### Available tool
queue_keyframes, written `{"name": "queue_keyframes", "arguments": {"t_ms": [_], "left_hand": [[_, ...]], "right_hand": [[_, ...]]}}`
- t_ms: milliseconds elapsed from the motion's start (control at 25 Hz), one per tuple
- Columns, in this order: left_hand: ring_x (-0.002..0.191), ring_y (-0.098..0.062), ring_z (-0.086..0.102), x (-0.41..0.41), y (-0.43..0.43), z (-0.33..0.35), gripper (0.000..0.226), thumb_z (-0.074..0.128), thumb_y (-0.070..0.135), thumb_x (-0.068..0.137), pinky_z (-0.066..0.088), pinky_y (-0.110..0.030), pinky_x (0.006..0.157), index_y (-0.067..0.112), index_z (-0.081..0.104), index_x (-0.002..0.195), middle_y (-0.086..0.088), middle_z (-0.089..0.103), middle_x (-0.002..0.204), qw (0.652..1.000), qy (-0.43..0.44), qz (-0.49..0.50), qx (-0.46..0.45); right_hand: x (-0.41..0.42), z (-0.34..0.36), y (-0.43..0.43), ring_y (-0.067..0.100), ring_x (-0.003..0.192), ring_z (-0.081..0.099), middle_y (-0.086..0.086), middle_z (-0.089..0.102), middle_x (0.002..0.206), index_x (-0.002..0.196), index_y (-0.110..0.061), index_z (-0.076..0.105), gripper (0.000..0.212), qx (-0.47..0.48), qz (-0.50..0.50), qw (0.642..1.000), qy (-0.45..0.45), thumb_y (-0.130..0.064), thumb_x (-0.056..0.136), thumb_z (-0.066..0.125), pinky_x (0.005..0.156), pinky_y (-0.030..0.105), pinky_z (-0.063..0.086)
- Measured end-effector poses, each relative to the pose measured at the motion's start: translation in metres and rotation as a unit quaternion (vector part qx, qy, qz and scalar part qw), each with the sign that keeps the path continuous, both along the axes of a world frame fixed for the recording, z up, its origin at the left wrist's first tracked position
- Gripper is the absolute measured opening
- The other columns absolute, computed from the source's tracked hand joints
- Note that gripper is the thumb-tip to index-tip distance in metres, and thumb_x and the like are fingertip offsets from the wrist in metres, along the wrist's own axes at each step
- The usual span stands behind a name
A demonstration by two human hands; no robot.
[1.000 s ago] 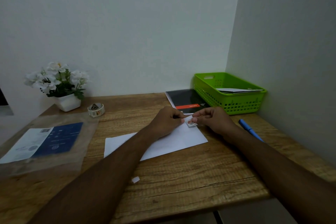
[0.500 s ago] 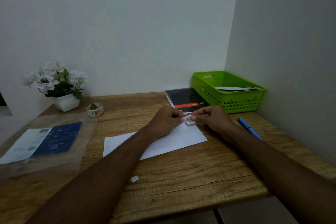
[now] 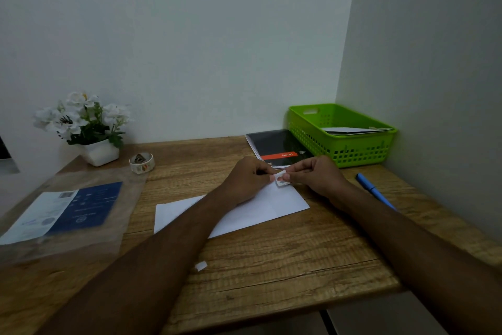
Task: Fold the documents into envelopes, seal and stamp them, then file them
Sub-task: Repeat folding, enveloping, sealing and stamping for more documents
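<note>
Pinching the stamp [image 3: 282,181] between your left hand [image 3: 247,179] and right hand [image 3: 315,177], you are still settling it onto the envelope [image 3: 258,209] corner, mid-frame (hardly moved), so stamping seemingly is finishing.

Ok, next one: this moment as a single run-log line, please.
step: stamping | left hand: pinches stamp | right hand: pinches stamp | stamp: at far corner of envelope | green basket: holds white paper
</note>
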State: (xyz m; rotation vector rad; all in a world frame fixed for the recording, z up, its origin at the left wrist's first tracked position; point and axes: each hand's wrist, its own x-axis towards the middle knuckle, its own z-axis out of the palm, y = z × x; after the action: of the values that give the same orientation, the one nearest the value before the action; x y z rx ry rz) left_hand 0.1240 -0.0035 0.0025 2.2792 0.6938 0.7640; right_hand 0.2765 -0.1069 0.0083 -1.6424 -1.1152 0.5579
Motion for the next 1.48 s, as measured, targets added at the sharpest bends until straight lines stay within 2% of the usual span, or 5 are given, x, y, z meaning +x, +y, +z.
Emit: {"name": "queue_keyframes", "arguments": {"t_ms": [280,720,960,1320,1480], "left_hand": [[0.074,0.002,0.058,0.0,0.001,-0.001,0.017,0.064,0.009,0.086,0.043,-0.001,0.06,0.011,0.073,0.1,-0.003,0.071,0.097,1.0,-0.003,0.007,-0.005],[0.075,-0.002,0.059,-0.001,-0.003,0.002,0.02,0.058,0.006,0.087,0.047,-0.014,0.067,0.008,0.074,0.099,-0.005,0.072,0.097,1.0,0.003,-0.006,0.011],[0.068,-0.006,0.06,0.0,-0.01,0.004,0.016,0.07,0.025,0.083,0.047,-0.021,0.061,0.011,0.076,0.085,-0.005,0.072,0.08,0.999,-0.036,0.0,0.014],[0.074,-0.02,0.064,-0.003,-0.011,0.01,0.017,0.067,0.022,0.085,0.051,-0.033,0.066,0.007,0.075,0.085,-0.009,0.071,0.081,0.999,-0.033,0.004,0.029],[0.072,-0.021,0.06,-0.002,-0.014,0.01,0.017,0.063,0.02,0.088,0.048,-0.04,0.067,0.008,0.073,0.084,-0.007,0.068,0.078,0.999,-0.012,0.007,0.05]], "right_hand": [[0.0,0.001,0.001,0.001,0.068,0.07,-0.01,0.074,0.066,0.064,-0.024,0.074,0.017,-0.003,0.004,1.0,0.002,-0.014,0.064,0.088,0.057,0.01,0.05],[0.001,-0.004,0.002,0.005,0.069,0.071,-0.006,0.075,0.068,0.058,-0.026,0.075,0.015,0.008,0.002,1.0,-0.03,-0.021,0.064,0.087,0.064,0.02,0.055],[-0.002,-0.001,-0.001,-0.002,0.054,0.064,-0.006,0.072,0.061,0.066,-0.018,0.075,0.015,0.035,0.025,0.999,-0.002,-0.024,0.063,0.088,0.049,0.009,0.045],[-0.003,0.0,0.0,0.007,0.074,0.065,0.003,0.075,0.082,0.078,-0.014,0.075,0.015,0.012,0.074,0.997,-0.012,-0.029,0.077,0.077,0.07,0.024,0.049],[-0.002,0.0,0.0,0.002,0.065,0.064,-0.002,0.074,0.074,0.072,-0.014,0.074,0.013,0.017,0.047,0.998,-0.026,-0.026,0.076,0.078,0.059,0.014,0.048]]}}
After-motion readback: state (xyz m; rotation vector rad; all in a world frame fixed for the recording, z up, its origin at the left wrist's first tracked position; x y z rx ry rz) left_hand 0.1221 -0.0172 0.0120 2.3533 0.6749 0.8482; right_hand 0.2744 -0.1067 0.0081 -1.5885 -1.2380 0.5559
